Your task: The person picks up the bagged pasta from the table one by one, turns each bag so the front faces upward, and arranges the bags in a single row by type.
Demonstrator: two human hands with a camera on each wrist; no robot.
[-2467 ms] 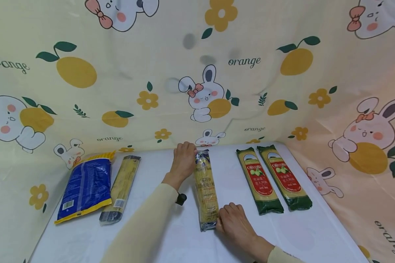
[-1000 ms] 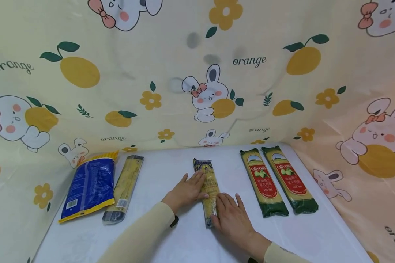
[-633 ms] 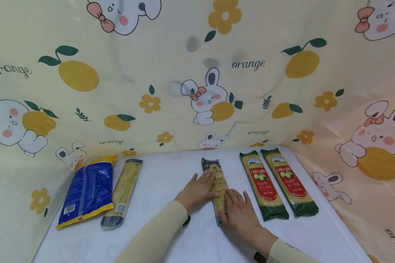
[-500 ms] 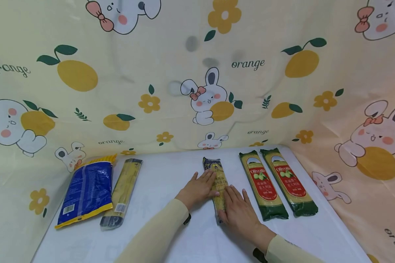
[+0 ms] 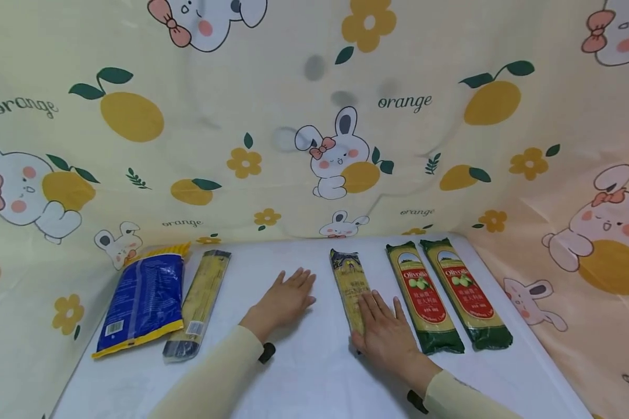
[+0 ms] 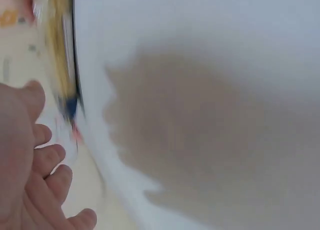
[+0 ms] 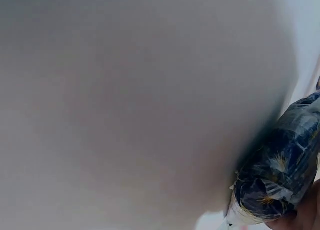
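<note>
A slim clear-and-navy packet of spaghetti [image 5: 348,276] lies on the white table, slightly tilted. My right hand [image 5: 390,343] rests on its near right part, fingers extended and thumb at the packet's near left edge. In the right wrist view, the packet's dark crinkled end [image 7: 272,175] shows beside part of that hand. Left of the packet, my left hand [image 5: 282,302] is spread and holds nothing. The left wrist view shows its loosely bent fingers [image 6: 47,160] apart from a blurred yellow packet [image 6: 62,54].
Two green-ended Olivoilà pasta packets [image 5: 424,297] [image 5: 466,297] lie side by side at the right. At the left, a blue bag with yellow edges [image 5: 144,297] overlaps another spaghetti packet [image 5: 204,291]. A printed cloth [image 5: 272,105] hangs behind the table.
Both hands first gripped the middle packet's ends, then lay on it as it shifted right towards the Olivoilà packets. My left hand has since come off it leftward; my right hand stays.
</note>
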